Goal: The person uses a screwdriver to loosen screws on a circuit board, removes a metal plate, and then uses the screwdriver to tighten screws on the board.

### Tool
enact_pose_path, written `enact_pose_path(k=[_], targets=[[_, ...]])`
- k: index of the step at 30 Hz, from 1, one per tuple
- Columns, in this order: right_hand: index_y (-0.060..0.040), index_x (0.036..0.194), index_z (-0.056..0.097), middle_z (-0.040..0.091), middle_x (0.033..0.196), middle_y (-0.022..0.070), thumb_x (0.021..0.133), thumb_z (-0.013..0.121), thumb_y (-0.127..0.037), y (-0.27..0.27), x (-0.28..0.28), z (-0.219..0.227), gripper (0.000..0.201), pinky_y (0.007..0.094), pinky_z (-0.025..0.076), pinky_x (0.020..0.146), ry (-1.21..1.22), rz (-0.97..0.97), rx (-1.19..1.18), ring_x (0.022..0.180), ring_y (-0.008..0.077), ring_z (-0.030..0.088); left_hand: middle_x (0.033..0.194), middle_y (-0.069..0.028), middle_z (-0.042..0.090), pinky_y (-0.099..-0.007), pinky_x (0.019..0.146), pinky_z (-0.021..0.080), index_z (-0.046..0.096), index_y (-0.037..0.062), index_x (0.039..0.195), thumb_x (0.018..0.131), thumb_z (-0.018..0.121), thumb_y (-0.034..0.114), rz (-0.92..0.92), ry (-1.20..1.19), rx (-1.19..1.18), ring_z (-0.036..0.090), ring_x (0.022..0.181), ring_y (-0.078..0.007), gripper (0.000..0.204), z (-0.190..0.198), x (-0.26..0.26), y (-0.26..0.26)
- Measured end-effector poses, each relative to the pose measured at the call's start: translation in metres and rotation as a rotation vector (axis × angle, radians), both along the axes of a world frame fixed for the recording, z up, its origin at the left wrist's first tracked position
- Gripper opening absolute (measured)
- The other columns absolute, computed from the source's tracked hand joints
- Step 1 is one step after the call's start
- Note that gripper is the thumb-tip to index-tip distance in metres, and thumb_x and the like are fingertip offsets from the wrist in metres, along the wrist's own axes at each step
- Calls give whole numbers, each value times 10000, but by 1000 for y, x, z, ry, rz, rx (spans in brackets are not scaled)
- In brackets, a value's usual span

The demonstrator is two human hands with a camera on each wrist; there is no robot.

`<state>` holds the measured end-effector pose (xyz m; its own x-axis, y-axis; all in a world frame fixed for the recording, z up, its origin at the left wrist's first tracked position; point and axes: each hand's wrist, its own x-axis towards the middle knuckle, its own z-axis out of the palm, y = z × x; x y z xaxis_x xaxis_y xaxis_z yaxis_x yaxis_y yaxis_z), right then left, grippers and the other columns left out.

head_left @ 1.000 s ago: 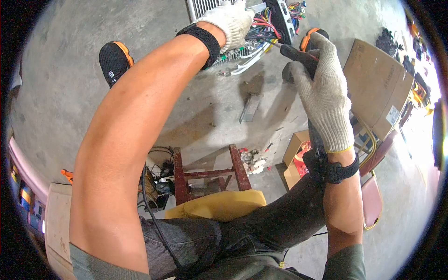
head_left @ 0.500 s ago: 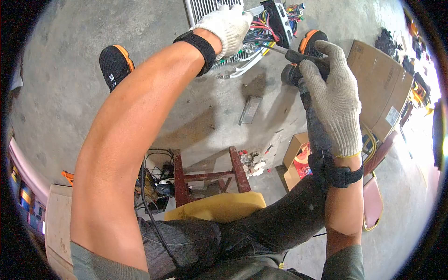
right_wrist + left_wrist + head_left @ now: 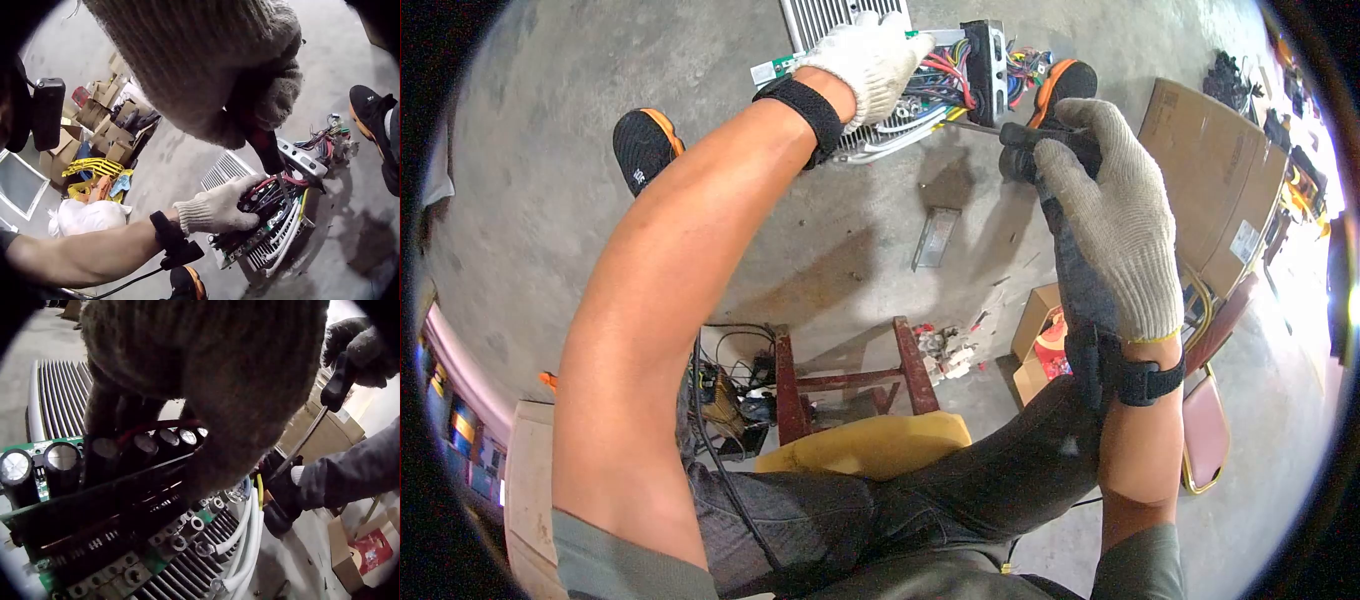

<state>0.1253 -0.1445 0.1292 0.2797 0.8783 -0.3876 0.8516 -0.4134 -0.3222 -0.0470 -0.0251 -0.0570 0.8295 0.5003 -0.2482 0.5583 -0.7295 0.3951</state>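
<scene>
My gloved left hand grips a green circuit board with black cylindrical capacitors, its fingers and thumb on opposite sides. The board lies over a finned metal heat sink on the floor. Coloured wires and thick white cables run beside it, near an end plate. A screwdriver is held by its dark handle in my gloved right hand, its shaft pointing toward the wires; the tip's contact is unclear.
A small metal piece lies on the floor. Below are a red-brown stool frame, a yellow cushion and an open small box. A large cardboard box stands at right, near a shoe.
My left hand has moved left and slightly down, and the assembly has shifted and turned, showing the board's left end. The screwdriver shaft now lies flatter; my right hand has moved slightly down and right.
</scene>
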Motion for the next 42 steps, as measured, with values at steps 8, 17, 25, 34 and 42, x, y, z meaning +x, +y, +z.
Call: enact_pose_path(k=[8,17,25,34,42], targets=[[-21,1149,658,708,1013,237,936,692,-199,-1,1,7,280,448,548,831,134,-50,-36,955,401,704,1215,-216,577,-497,936,554,488,138,1477,843,757,177,-5,28,-65,613,1115,-397,690,8,-8,5],[-49,1077,687,713,917,217,921,712,-254,-29,18,-4,259,466,538,773,171,146,-183,889,400,700,1222,-261,612,-545,903,555,485,118,1475,877,732,280,125,89,-12,665,1066,-466,667,112,-45,24],[-25,1042,701,732,896,201,877,755,-372,-95,18,-39,388,432,559,770,203,115,-219,870,363,724,1153,-268,662,-464,890,557,595,-8,1281,895,672,248,279,21,-163,688,1018,-422,469,318,-92,-45],[36,1001,759,718,757,139,850,723,-485,-185,-64,-98,544,348,532,698,610,-377,-516,738,224,706,1116,-142,729,-339,776,557,621,-26,1338,931,723,367,787,-240,-474,690,870,-180,576,276,-140,-87],[59,1103,703,717,791,147,845,756,-398,-203,-75,-113,527,349,555,654,561,-482,-522,670,206,696,921,-163,729,-347,796,526,692,-56,1110,918,671,263,834,-268,-248,690,854,-214,373,323,-113,-68]])
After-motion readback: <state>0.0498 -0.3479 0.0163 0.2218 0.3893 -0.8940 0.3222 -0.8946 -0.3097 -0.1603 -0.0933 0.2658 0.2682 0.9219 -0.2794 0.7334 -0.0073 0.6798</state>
